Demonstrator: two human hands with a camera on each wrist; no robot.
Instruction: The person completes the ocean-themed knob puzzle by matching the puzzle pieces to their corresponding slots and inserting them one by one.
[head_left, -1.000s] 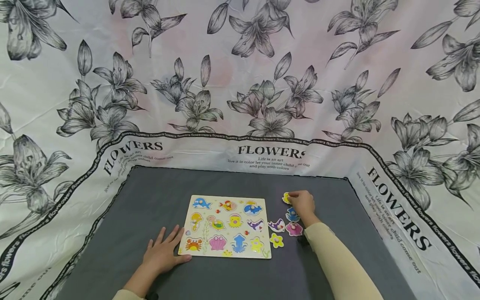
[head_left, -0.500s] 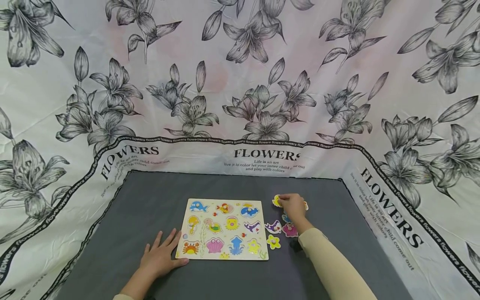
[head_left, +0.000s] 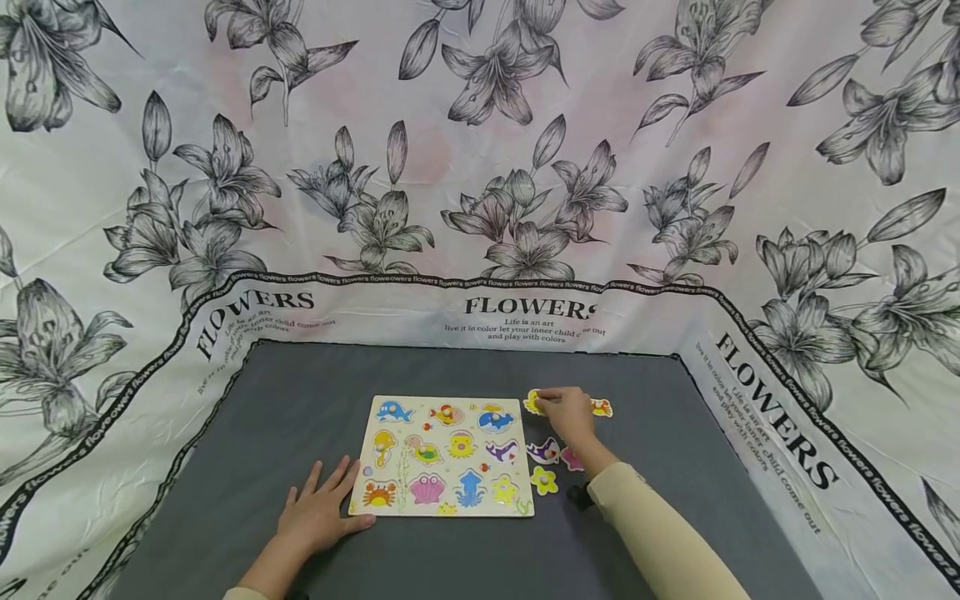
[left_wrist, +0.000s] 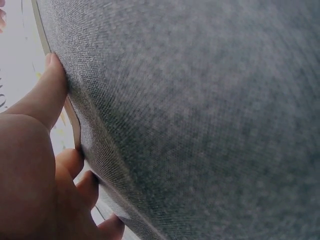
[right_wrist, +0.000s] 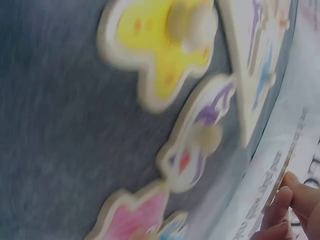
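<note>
My left hand rests at the left edge of a cream wooden peg puzzle board with colourful sea animals, its fingers spread. In the left wrist view the thumb touches the board's edge. Just off the board's upper right corner, my right hand pinches a yellow puzzle piece, which its fingers partly cover. In the right wrist view that hand holds a thin piece edge-on. Below it lie a purple-and-white whale piece, a yellow star piece and a partly hidden pink piece.
An orange-red piece shows just right of my right hand. Part of a blue piece shows beside the pink one in the right wrist view. Dark grey cloth covers the table, and a flower-printed curtain stands behind it.
My right hand has moved left towards the board with the yellow piece, bringing the orange-red piece into view. My left hand keeps its place at the board, and the head view has shifted slightly.
</note>
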